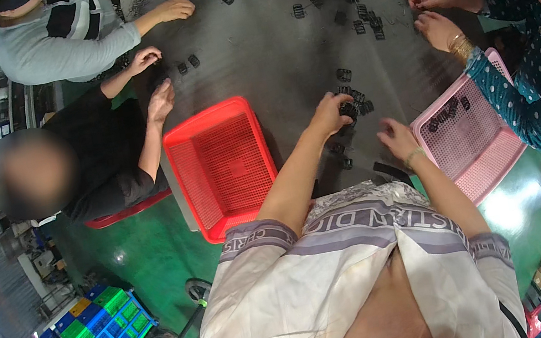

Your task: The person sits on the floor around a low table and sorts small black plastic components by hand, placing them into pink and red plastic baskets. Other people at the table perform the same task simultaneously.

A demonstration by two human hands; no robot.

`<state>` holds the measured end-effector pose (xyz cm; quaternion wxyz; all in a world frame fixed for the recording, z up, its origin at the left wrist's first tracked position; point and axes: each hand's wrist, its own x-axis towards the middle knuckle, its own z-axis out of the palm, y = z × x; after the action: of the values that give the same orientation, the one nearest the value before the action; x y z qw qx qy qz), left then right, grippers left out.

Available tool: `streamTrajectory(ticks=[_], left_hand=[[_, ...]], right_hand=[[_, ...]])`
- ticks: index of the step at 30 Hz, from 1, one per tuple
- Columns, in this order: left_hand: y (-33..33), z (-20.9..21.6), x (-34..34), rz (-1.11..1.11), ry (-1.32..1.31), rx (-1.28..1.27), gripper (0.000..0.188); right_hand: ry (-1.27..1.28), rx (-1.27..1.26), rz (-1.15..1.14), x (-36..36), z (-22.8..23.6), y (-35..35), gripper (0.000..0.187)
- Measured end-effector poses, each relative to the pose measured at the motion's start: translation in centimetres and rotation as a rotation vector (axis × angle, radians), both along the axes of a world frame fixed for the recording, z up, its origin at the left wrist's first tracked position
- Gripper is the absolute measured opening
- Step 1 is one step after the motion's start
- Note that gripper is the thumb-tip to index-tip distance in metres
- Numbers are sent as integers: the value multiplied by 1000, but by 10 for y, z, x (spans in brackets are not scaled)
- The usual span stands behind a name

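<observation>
Several small black pieces (pixel 366 107) lie clustered just right of the left hand (pixel 329 116), on the dark grey table (pixel 280 58). From my remote seat I see that hand's fingers curled round one black piece (pixel 348 112) at the cluster's edge, though whether it is lifted I cannot tell. The right hand (pixel 397 139) grasps nothing that I can make out; its fingers bend loosely, with the pink basket (pixel 483 164) just to its right. I judge these pieces light and stiff, probably smooth plastic (a guess, at this range), so I would pinch them gently by opposite outer sides; thin bars might snag on a neighbour or crack if squeezed. They look boxy and cage-like, with parallel ribs and gaps between. A few more sit on the near side of the left hand.
</observation>
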<state>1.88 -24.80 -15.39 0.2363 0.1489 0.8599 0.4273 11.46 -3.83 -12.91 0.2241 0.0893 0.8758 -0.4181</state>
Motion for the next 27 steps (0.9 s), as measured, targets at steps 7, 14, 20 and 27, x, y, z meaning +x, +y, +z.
streamTrajectory(ticks=[7, 14, 20, 27], left_hand=[[-13, 32, 1, 235, -730, 453, 25], [-51, 5, 1, 372, -621, 438, 27], [-42, 31, -19, 447, -591, 436, 28], [-29, 36, -25, 411, -587, 489, 34]], right_hand=[[79, 271, 0, -57, -5, -30, 39], [-70, 34, 35, -55, -41, -11, 32], [-326, -596, -437, -59, -16, -4, 41], [-321, -660, -429, -62, 5, 1, 41]])
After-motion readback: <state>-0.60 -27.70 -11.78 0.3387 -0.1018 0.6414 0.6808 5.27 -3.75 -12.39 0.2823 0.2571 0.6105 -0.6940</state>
